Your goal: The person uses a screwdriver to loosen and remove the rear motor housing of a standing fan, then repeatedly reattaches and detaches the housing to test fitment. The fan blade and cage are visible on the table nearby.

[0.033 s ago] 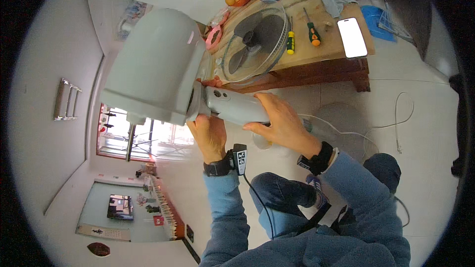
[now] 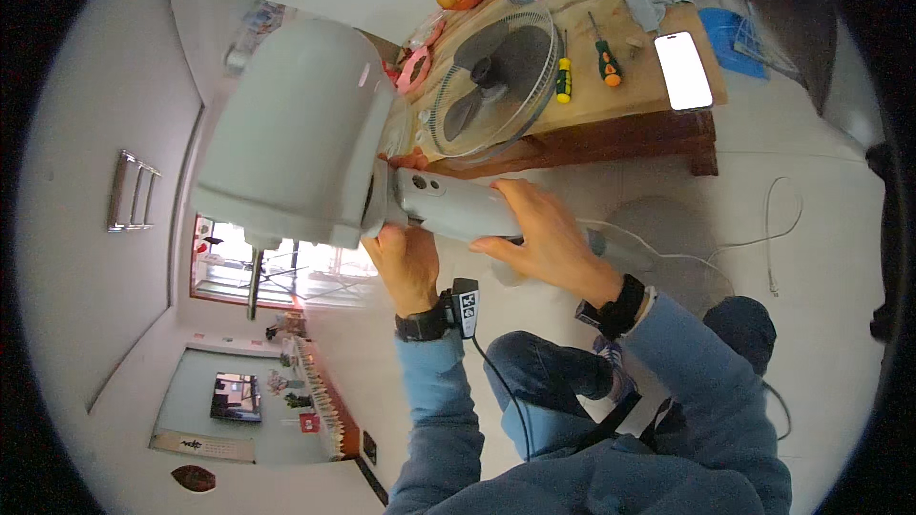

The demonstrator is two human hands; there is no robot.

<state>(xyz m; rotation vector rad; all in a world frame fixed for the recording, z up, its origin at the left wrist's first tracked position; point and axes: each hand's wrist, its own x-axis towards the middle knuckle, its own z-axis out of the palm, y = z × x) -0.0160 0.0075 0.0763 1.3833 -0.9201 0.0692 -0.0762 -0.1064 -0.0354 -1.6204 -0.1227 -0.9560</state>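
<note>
A grey fan motor housing (image 2: pixel 296 124) looms large at the left, tilted, with a bare metal shaft (image 2: pixel 255 281) poking from its lower end. Below its joint runs the fan's grey neck (image 2: pixel 458 202), which has two dark round holes near the top. My left hand (image 2: pixel 405 262) is closed around the joint between housing and neck; some of its fingertips show on the far side. Wrapped over the lower part of the neck is my right hand (image 2: pixel 553 238), thumb on the near side. The fan's stand continues behind that hand, partly hidden, down to a round grey base (image 2: pixel 658 238) on the floor.
On a wooden table (image 2: pixel 611 105) lie a fan grille with dark blades (image 2: pixel 491 76), two screwdrivers (image 2: pixel 609 65), a phone with a white screen (image 2: pixel 683 72) and a grey cloth (image 2: pixel 654 0). A white cord (image 2: pixel 771 238) trails over the floor. My bent knees are below.
</note>
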